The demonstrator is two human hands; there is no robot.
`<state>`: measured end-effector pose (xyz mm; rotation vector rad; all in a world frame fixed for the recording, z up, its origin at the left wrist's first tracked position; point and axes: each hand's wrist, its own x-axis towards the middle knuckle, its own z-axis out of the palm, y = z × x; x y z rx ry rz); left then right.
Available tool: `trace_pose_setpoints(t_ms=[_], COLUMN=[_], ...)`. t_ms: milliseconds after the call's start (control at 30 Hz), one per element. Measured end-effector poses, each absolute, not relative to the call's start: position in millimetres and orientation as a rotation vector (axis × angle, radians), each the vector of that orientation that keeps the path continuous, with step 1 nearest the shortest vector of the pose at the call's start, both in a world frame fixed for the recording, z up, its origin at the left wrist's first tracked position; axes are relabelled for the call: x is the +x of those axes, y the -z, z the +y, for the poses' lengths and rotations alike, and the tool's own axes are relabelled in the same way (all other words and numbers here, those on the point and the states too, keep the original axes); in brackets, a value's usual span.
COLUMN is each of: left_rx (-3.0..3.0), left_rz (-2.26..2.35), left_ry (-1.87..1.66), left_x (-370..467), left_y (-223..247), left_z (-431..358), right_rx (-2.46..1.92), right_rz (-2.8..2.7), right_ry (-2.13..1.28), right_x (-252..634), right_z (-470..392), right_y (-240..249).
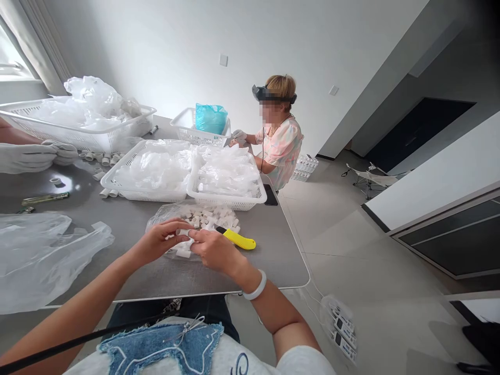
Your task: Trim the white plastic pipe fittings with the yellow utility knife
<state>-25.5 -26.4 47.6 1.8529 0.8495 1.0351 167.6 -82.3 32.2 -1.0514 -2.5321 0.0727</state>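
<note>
My left hand (158,240) and my right hand (213,250) meet over the near part of the table, both closed on one short white tube (183,232). Fingers of both hands cover parts of the tube. Beneath and behind them lies a clear plastic bag with many white tube pieces (205,214) in and on it. A yellow-handled knife (240,239) rests just right of my right hand, its dark end pointing toward the pieces. A white band is around my right wrist.
White baskets (146,197) of clear bags stand behind; another basket (187,136) holds a blue bag. A phone (270,195) lies near the right edge. Plastic film (47,260) covers the left. A person (283,138) sits beyond; gloved hands (35,155) work at left.
</note>
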Motion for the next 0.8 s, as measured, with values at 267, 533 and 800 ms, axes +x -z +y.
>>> trace_pose_setpoints(t_ms=[267,533,800], left_rx=[2.236,0.925,0.688], left_rz=[0.85,0.91,0.848], left_ry=[-1.083,-1.166,-1.036], left_x=[-39,-31,-23], left_y=[-51,-73,-72], left_z=[-23,-36,-41], right_rx=[-0.805,-1.123,-1.305], right_rz=[-1.54,-1.653,-1.912], right_ry=[-1.309,-0.277,-0.009], right_x=[167,153,125], right_z=[-106,-113,-92], right_y=[-56,-31,-23])
